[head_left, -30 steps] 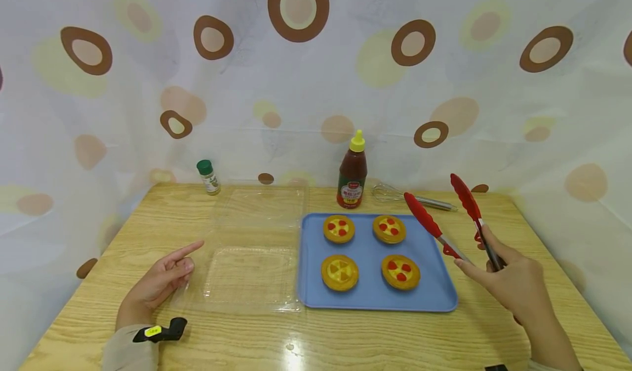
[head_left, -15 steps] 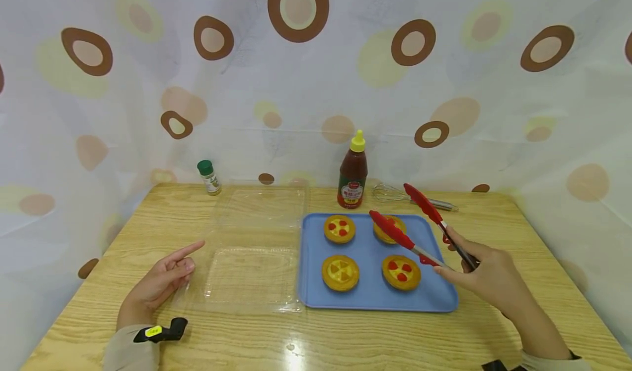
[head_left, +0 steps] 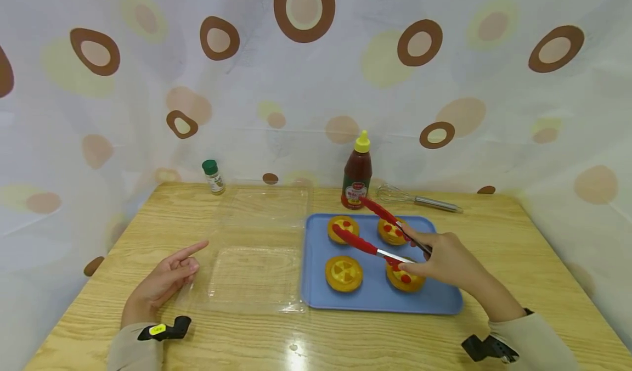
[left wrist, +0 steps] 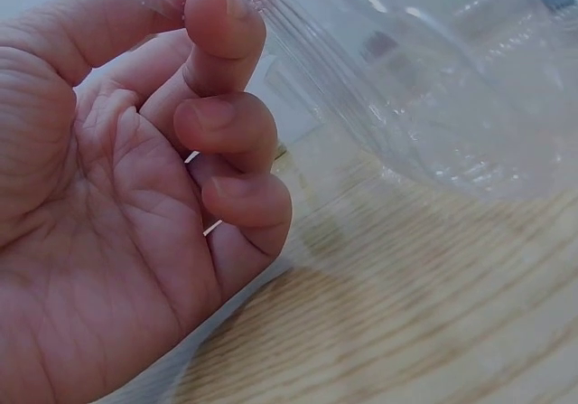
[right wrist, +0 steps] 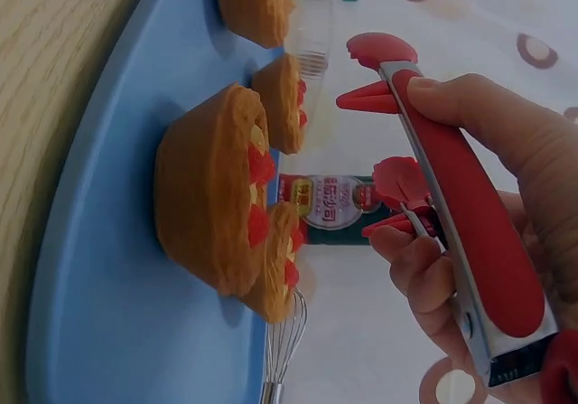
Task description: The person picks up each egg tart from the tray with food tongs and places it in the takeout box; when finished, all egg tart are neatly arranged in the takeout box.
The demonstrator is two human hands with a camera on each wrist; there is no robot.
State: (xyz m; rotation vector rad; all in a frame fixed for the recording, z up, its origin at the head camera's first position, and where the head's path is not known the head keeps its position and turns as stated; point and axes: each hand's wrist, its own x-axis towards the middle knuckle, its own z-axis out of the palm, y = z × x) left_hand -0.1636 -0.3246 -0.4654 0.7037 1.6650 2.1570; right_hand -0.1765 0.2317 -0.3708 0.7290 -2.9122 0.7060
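My right hand (head_left: 451, 258) grips red-tipped metal tongs (head_left: 355, 241), their arms spread apart with nothing between them, over the blue tray (head_left: 375, 301). Several round tarts rest on the tray. The near-left tart (head_left: 343, 274) has yellow wedges; others, like the near-right tart (head_left: 407, 285), carry red pieces and are partly covered by the tongs. My left hand (head_left: 165, 283) lies at the left edge of a clear plastic container (head_left: 257, 275), its lid folded back. Its index finger points out and the other fingers curl. Whether it pinches the rim cannot be told.
Behind the tray stand a red sauce bottle (head_left: 357, 176) with a yellow cap and, lying down, a whisk (head_left: 436, 203). A green-capped shaker (head_left: 213, 178) stands at the back left. A patterned curtain (head_left: 296, 96) borders the wooden table (head_left: 237, 343).
My right hand has carried the tongs leftward from the tray's right side to above the tarts, their tips lower and pointing left. My left hand and the container stay in place.
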